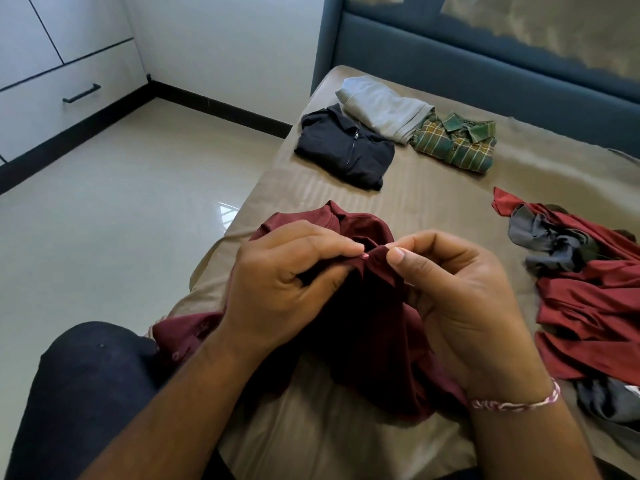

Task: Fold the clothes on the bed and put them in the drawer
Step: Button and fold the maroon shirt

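At nine o'clock stands a white cupboard with one drawer (pixel 52 109), closed, with a dark handle; a shiny floor (pixel 121 188) lies open between it and the bed (pixel 433 202); a knee in dark trousers (pixel 86 375) sits at seven o'clock, just beside the bed's left edge. In the middle, the left hand (pixel 284 289) and the right hand (pixel 460 299) each pinch the same bit of a dark red shirt (pixel 363 323); both have a closed grip on it; the rest of the shirt hangs down onto the bed. At twelve o'clock lie three folded clothes: a black shirt (pixel 346 147), a grey one (pixel 384 105) and a green checked shirt (pixel 457 143); the grey one touches both others. At three o'clock lies one messy pile of red and grey clothes (pixel 588 289), reaching the picture's right edge; bare sheet lies between the pile and the hands.
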{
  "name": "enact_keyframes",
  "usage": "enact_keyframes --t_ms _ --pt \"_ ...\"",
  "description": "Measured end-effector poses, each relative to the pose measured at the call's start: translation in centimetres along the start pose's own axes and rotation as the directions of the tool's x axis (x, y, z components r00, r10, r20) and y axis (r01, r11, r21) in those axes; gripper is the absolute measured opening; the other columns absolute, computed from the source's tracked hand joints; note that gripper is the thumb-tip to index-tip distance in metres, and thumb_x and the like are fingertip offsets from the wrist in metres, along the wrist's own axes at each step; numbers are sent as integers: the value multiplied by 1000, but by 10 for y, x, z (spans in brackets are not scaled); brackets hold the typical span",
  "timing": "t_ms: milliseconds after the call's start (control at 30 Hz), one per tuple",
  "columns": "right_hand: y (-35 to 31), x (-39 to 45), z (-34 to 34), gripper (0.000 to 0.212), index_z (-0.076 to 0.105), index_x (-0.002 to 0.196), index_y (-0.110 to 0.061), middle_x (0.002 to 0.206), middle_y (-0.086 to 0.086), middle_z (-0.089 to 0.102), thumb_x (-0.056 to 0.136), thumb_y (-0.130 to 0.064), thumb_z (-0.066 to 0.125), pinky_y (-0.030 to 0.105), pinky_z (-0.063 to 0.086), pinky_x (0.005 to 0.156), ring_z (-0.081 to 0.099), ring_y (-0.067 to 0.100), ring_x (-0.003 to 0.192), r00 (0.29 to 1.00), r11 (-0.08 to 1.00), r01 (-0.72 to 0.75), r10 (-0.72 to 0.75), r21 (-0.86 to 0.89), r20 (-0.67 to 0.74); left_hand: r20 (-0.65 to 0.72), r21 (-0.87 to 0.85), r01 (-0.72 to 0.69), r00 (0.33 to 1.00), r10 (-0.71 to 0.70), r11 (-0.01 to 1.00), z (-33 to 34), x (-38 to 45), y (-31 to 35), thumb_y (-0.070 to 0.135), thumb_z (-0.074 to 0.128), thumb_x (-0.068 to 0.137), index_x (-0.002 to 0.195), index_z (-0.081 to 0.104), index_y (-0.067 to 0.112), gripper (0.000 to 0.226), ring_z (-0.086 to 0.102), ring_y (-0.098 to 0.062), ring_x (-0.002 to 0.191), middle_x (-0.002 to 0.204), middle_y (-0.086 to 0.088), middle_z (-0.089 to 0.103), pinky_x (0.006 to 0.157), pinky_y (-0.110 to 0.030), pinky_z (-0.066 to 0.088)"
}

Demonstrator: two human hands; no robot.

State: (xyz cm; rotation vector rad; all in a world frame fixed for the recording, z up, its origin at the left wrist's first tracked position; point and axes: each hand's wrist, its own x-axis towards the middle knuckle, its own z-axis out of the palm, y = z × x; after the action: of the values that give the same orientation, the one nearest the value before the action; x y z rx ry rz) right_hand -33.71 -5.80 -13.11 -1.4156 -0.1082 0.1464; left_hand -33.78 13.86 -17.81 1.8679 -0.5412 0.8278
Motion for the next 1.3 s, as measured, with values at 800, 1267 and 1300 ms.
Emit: enact_keyframes --t_ms 800,1267,1300 --pt "17 -8 -8 15 77 101 -10 99 5 79 88 -2 77 31 61 85 76 23 97 980 932 193 -170 -307 101 103 165 -131 988 115 978 23 -9 -3 4 84 83 76 75 1 12 66 -24 91 95 -7 74 82 -33 53" --pt "37 -3 -7 19 72 95 -10 95 8 75 87 6 75 43 61 85 74 30 91 957 898 269 -290 -347 -7 127 128 125 982 -141 984 29 -14 -6 11 83 83 104 81 15 21 67 -11 88 93 7 75 79 -33 55" --pt "37 -3 -5 20 71 96 -11 95 6 74 87 6 76 39 60 84 74 29 92 948 877 293 -318 -381 -4 127 119 131 981 -146 984 29 -14 -7 10 83 83 104 82 16 22 67 -11 88 94 8 75 79 -33 55"
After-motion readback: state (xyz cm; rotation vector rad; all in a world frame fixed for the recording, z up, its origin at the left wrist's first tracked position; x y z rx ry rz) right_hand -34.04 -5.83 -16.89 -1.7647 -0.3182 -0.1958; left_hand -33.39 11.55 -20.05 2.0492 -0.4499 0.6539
